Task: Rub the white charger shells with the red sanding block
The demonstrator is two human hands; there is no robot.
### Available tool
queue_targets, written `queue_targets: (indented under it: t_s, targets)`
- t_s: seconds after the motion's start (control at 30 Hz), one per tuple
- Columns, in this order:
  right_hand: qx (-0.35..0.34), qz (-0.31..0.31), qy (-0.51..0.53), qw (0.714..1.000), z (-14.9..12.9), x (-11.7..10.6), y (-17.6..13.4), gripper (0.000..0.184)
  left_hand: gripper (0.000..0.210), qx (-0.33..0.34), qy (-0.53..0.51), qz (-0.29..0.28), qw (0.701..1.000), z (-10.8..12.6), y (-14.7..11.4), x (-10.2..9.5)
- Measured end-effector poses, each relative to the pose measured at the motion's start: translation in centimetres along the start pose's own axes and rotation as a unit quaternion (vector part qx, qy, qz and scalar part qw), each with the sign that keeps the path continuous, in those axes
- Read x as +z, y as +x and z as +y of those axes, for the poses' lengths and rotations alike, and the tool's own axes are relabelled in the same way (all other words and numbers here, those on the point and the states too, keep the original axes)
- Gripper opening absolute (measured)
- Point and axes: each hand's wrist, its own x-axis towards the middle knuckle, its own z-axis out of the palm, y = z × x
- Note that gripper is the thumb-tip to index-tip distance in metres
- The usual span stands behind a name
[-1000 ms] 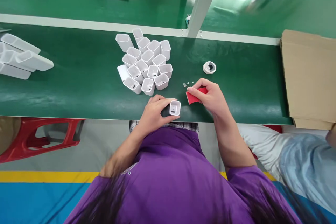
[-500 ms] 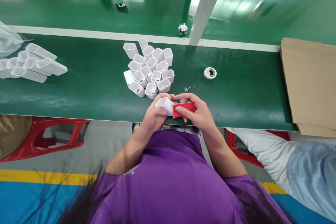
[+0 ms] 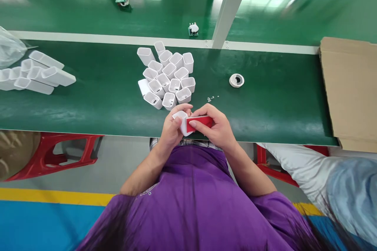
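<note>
Near the bench's front edge, my left hand [image 3: 172,128] is closed around a white plastic housing [image 3: 183,126], a hollow box with its open end tilted up. My right hand [image 3: 218,127] pinches a flat red piece [image 3: 200,123] with a pale edge, thumb on its red face. That piece's left edge meets the right side of the housing. Just beyond my hands stands a cluster of similar white housings [image 3: 169,71], most with their open ends up. Small white bits [image 3: 210,99] lie on the green bench to the right of the cluster.
A roll of white tape [image 3: 236,80] rests on the green bench [image 3: 271,106]. More white housings [image 3: 44,72] lie at left beside a clear bag [image 3: 11,49]. Cardboard [image 3: 350,94] covers the right end. Circuit board parts [image 3: 193,29] move past the rail behind. Another person's leg [image 3: 297,168] is at right.
My right hand has brought the red piece left against the housing, which my left hand has tilted. Behind the rail, the circuit board parts have shifted left.
</note>
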Motion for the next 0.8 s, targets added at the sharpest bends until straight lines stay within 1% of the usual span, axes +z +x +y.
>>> queue_targets:
  t_s: [0.1,0.23,0.3,0.4,0.47,0.53,0.6,0.67,0.8]
  targets:
    - [0.015,-0.020,0.028,0.999,-0.4,0.4,0.3,0.017,0.062,-0.001,0.005,-0.017,1.000,-0.2,-0.2,-0.1]
    - [0.071,-0.036,0.048,0.996,-1.1,1.1,0.6,0.022,0.062,0.013,0.024,-0.001,1.000,-0.4,-0.5,0.0]
    - [0.106,-0.056,0.083,0.989,-1.3,1.2,0.6,0.023,0.062,-0.019,0.014,-0.014,1.000,-0.3,-0.7,0.0]
    - [0.157,-0.093,0.173,0.968,-0.9,1.2,0.7,0.031,0.062,-0.089,-0.030,-0.074,0.993,0.1,-0.6,-0.3]
    - [0.181,-0.113,0.221,0.952,-0.4,1.0,0.8,0.034,0.062,-0.114,-0.055,-0.102,0.987,0.3,-0.4,-0.5]
    - [0.197,-0.143,0.249,0.937,0.0,0.6,1.1,0.035,0.064,-0.127,-0.066,-0.103,0.984,0.4,-0.3,-0.6]
    - [0.205,-0.176,0.253,0.929,0.0,0.2,1.4,0.036,0.065,-0.133,-0.065,-0.094,0.985,0.4,-0.3,-0.6]
    - [0.204,-0.184,0.225,0.935,-0.5,-0.1,1.5,0.034,0.063,-0.112,-0.052,-0.076,0.989,0.2,-0.4,-0.4]
    - [0.181,-0.151,0.160,0.959,-1.5,-0.2,1.3,0.029,0.058,-0.013,0.011,-0.025,1.000,-0.3,-1.0,-0.2]
